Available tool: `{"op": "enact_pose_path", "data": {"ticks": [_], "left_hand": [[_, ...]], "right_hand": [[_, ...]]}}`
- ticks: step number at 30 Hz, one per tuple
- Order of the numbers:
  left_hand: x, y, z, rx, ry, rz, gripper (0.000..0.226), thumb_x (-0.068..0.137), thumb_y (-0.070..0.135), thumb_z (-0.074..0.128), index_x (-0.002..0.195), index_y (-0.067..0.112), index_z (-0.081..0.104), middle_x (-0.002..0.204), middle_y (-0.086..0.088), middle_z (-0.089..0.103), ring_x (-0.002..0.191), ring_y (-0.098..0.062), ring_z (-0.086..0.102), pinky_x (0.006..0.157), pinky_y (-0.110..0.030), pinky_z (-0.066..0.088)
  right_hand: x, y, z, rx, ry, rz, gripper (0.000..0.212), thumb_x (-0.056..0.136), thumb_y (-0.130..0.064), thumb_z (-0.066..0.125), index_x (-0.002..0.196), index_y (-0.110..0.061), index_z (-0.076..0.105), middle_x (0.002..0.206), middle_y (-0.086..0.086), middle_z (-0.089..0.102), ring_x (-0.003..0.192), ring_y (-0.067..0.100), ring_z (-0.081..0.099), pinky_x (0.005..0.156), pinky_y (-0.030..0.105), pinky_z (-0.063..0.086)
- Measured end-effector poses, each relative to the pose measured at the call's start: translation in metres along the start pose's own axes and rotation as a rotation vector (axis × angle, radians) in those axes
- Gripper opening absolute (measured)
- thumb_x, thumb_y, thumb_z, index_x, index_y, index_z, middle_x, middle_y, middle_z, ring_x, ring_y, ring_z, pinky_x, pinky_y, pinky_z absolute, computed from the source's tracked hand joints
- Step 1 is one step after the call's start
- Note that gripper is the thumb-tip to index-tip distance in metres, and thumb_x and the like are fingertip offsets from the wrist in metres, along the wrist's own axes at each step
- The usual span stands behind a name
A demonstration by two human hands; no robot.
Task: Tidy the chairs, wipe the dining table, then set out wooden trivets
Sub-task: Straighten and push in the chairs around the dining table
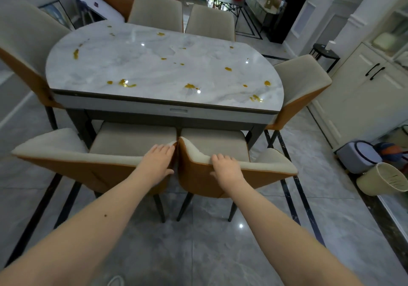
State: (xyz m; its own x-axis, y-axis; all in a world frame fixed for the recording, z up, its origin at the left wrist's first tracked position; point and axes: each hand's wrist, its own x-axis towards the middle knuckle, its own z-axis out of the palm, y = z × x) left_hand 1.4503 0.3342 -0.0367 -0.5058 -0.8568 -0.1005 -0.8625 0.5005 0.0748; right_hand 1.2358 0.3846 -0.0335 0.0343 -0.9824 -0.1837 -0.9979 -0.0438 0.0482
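1. Two near chairs stand side by side at the dining table (167, 69)'s near edge; your left hand (157, 164) grips the top of the left near chair (72, 164)'s backrest at its right end, fingers over the cream front and thumb on the orange back.
2. Your right hand (225, 168) grips the top edge of the right near chair (260, 175)'s backrest, fingers curled over the cream padding, thumb on the orange shell.
3. Both backrests touch or almost touch where they meet, straight out from the middle of the table's near edge; both seats sit partly tucked under that edge.
4. At the table's left end stands one chair (24, 42); at its right end another chair (302, 82); two more chairs (157, 12) stand side by side along its far edge.
5. On the table's marble top lie scattered yellow spills (127, 83), thickest along the near edge and toward the right end.
6. Right of the table, well apart from it, a cream bin (382, 179) lies tilted on the floor beside a grey bag (357, 155), both in front of a white cabinet (364, 91).
7. No wooden trivets show anywhere in the head view.
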Motion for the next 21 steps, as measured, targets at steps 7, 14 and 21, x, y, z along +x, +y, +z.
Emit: {"op": "enact_pose_path", "data": {"ticks": [7, 14, 21], "left_hand": [[-0.045, -0.126, -0.001, 0.011, -0.118, -0.049, 0.089, 0.08, 0.051, 0.066, 0.149, 0.018, 0.021, 0.145, -0.002, 0.042, 0.133, -0.019, 0.041, 0.111, -0.035, 0.031], [-0.058, -0.208, 0.008, 0.125, -0.211, -0.073, 0.056, 0.088, 0.015, 0.059, 0.138, 0.018, 0.033, 0.132, -0.003, 0.052, 0.119, -0.022, 0.049, 0.098, -0.032, 0.039], [-0.052, -0.206, 0.007, 0.232, -0.174, -0.001, 0.052, 0.09, 0.016, 0.057, 0.135, 0.015, 0.031, 0.126, -0.004, 0.055, 0.113, -0.023, 0.055, 0.087, -0.033, 0.043]], "right_hand": [[0.033, -0.121, -0.021, 0.207, -0.008, -0.193, 0.057, 0.087, -0.03, 0.067, 0.137, -0.016, 0.042, 0.13, 0.007, 0.055, 0.119, 0.025, 0.052, 0.1, 0.038, 0.042], [0.054, -0.198, -0.004, 0.159, -0.043, -0.112, 0.042, 0.089, -0.022, 0.063, 0.127, -0.015, 0.047, 0.127, 0.009, 0.055, 0.119, 0.03, 0.049, 0.099, 0.042, 0.041], [0.061, -0.204, -0.003, 0.157, -0.092, -0.024, 0.037, 0.09, -0.008, 0.056, 0.124, -0.018, 0.045, 0.124, 0.009, 0.053, 0.116, 0.03, 0.046, 0.096, 0.043, 0.043]]}}
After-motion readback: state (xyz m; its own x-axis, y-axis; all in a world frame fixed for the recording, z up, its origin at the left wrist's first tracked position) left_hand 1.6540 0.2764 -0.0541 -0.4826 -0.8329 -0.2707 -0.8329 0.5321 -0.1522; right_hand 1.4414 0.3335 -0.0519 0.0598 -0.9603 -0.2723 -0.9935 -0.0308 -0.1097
